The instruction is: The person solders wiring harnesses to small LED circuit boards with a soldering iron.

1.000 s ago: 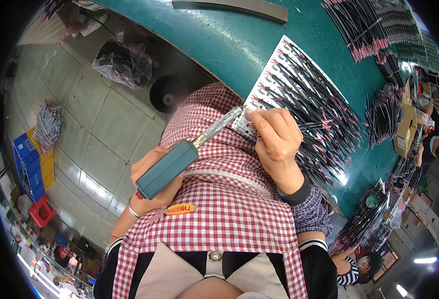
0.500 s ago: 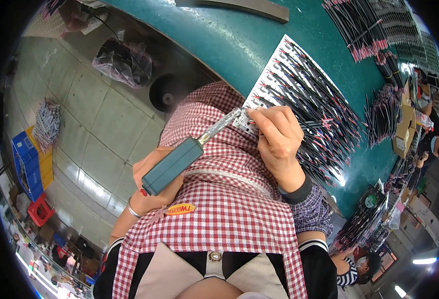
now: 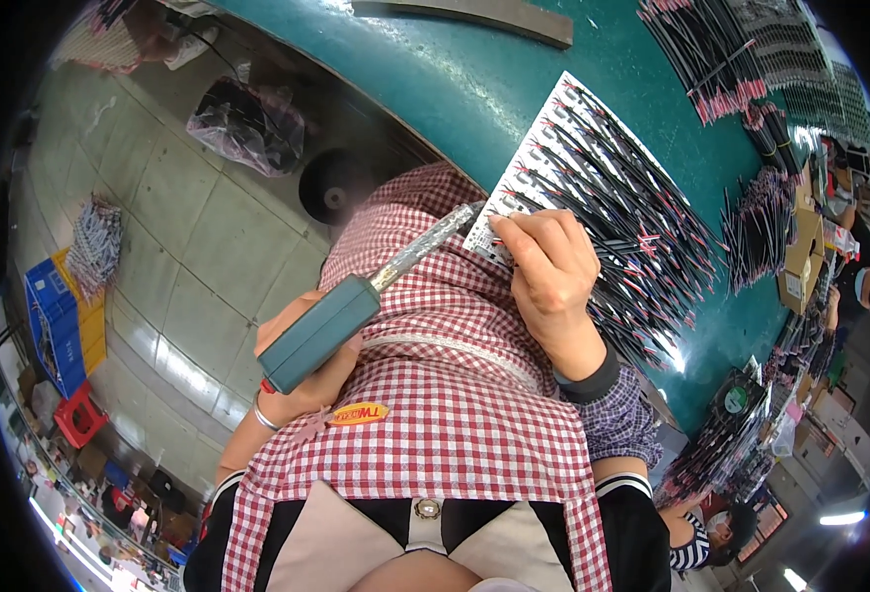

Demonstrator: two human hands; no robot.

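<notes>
My left hand [image 3: 302,390] is wrapped round the boxy dark green handle of a soldering iron [image 3: 321,331]. Its foil-covered silver barrel slants up to the right, and its end lies beside the near left edge of a white circuit board panel [image 3: 558,107]. Rows of black wires with red ends [image 3: 607,187] lie across that panel. At the panel's near corner, my right hand [image 3: 553,286] pinches with thumb and fingertips; a bit of thin wire [image 3: 499,240] shows there, mostly hidden by the fingers. The iron's very tip is too small to make out.
The panel lies on a green tabletop [image 3: 435,94], its near corner reaching past the edge. A grey bar [image 3: 474,18] is at the back. Wire bundles [image 3: 706,59] and a cardboard box [image 3: 800,257] stand to the right. Blue and yellow crates [image 3: 55,321] sit on the floor, left.
My left hand has drawn the soldering iron back down and to the left, away from the panel's near corner. My right hand stays nearly in place.
</notes>
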